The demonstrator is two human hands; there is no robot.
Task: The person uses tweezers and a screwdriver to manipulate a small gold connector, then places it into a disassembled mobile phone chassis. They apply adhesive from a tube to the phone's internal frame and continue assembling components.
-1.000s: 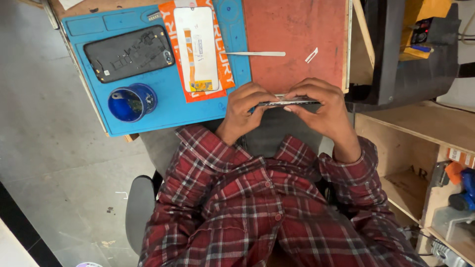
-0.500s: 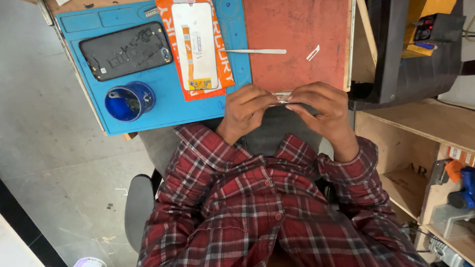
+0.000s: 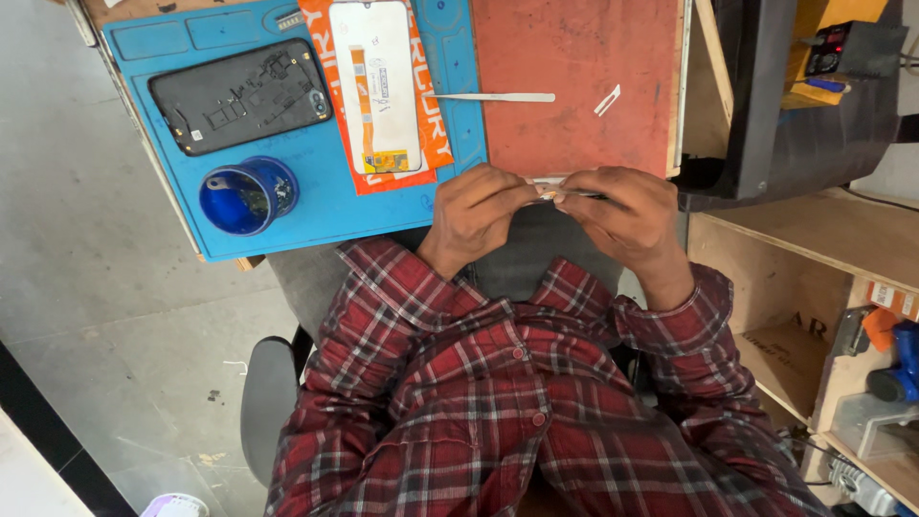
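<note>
Compared with a second ago, the long dark slab between the hands has shrunk to a thin pale strip (image 3: 548,182), pinched at mid-frame over the table (image 3: 574,67) edge. Upper centre, an orange rectangular package (image 3: 337,96) sits on the blue mat (image 3: 316,206) under a white phone screen (image 3: 375,81). Left hand (image 3: 476,213) and right hand (image 3: 627,215) curl inward, fingers (image 3: 507,191) closed on the strip.

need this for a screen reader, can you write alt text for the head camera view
Seen from above, a person in a red plaid shirt holds a thin flat part edge-on between the left hand and right hand at a workbench edge. On a blue mat lie a dark phone frame, a blue cup and a white screen panel.
</note>
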